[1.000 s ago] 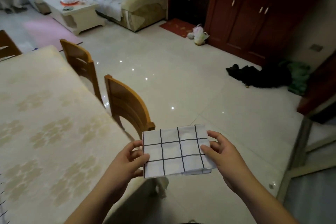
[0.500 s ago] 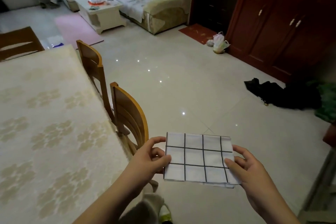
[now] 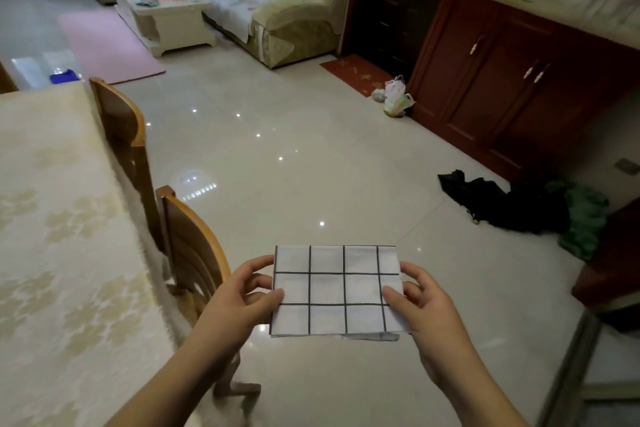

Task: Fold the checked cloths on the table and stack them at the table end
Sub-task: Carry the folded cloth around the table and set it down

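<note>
A folded white cloth with black checks (image 3: 336, 291) is held flat in the air over the floor, to the right of the table (image 3: 59, 253). My left hand (image 3: 239, 302) pinches its left edge, thumb on top and fingers under. My right hand (image 3: 424, 305) pinches the right edge the same way. The cloth is a small rectangle of several layers, with the lower edges showing at its near side. No other checked cloth is in view.
The table with a cream flowered cover fills the left. Two wooden chairs (image 3: 187, 246) stand along its right side, near my left hand. Dark and green clothes (image 3: 526, 204) lie on the tiled floor at right, by a red-brown cabinet (image 3: 512, 87). A sofa and coffee table stand far back.
The view has swung right and up, so the table slid further left. Both hands kept their hold and the cloth now lies squarer and more centred.
</note>
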A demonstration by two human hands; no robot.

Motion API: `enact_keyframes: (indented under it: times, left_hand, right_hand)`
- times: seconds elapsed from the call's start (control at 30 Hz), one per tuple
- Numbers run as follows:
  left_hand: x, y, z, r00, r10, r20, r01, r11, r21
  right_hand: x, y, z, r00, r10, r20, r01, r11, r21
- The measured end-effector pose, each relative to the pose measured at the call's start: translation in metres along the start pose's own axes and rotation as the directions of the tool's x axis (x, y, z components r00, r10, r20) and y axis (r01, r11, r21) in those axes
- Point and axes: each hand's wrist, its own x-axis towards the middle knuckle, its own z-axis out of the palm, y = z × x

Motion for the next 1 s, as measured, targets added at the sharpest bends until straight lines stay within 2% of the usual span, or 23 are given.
enact_keyframes:
  times: [0.27,0.6,0.77,1.0]
  left_hand:
    - [0.085,0.023,0.046,0.997,-0.019,-0.076,0.019,1.000,0.002]
    - [0.176,0.066,0.103,0.981,-0.040,-0.187,0.040,0.999,-0.006]
    - [0.200,0.074,0.090,0.963,-0.043,-0.265,0.033,0.999,-0.041]
    - [0.248,0.077,0.026,0.931,-0.051,-0.362,0.015,0.995,-0.102]
  right_hand:
    - [0.093,-0.018,-0.037,0.999,0.023,0.039,-0.023,1.000,-0.014]
    - [0.222,-0.060,-0.078,0.981,0.019,0.193,-0.014,0.999,-0.029]
    - [0.274,-0.075,-0.058,0.964,0.011,0.267,0.001,0.999,-0.044]
    - [0.350,-0.092,0.019,0.927,0.025,0.375,0.014,0.995,-0.100]
